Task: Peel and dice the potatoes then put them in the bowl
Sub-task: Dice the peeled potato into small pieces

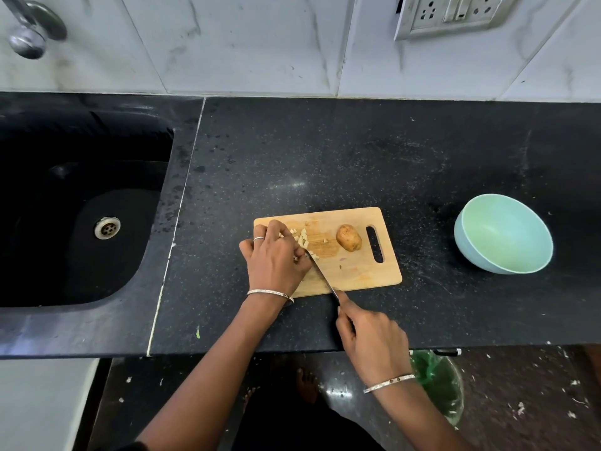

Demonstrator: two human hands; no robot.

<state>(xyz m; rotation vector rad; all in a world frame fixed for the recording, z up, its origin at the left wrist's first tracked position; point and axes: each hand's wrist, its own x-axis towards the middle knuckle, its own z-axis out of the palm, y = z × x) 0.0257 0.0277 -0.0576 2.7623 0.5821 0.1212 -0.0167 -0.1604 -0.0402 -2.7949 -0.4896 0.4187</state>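
1. Two bare hands work at the wooden cutting board (357, 271), which lies flat on the black counter (325, 157); far to the left of your grips sits the dark sink (81, 206) with its metal drain.
2. Your left hand (276, 255) presses down over the left end of the board, fingers curled and closed on the potato piece being cut; that piece is mostly hidden under your palm, so you cannot see its shape.
3. Just right of your left fingertips lies a small heap of diced potato pieces (302, 239), pale cubes scattered on the board.
4. Your right hand (370, 340) is wrapped tight around the handle of the knife (322, 271), index finger laid along the top; the blade runs up and left from that grip, its tip meeting your left hand.
5. Beyond the blade, toward the far right part of the board, rests one whole unpeeled potato (348, 237), beside the handle slot.
6. Well to the right of both grips stands the light green bowl (504, 236), on the counter, nothing visible inside.
7. Below your right wrist a green-lined bin (439, 385) shows on the floor.
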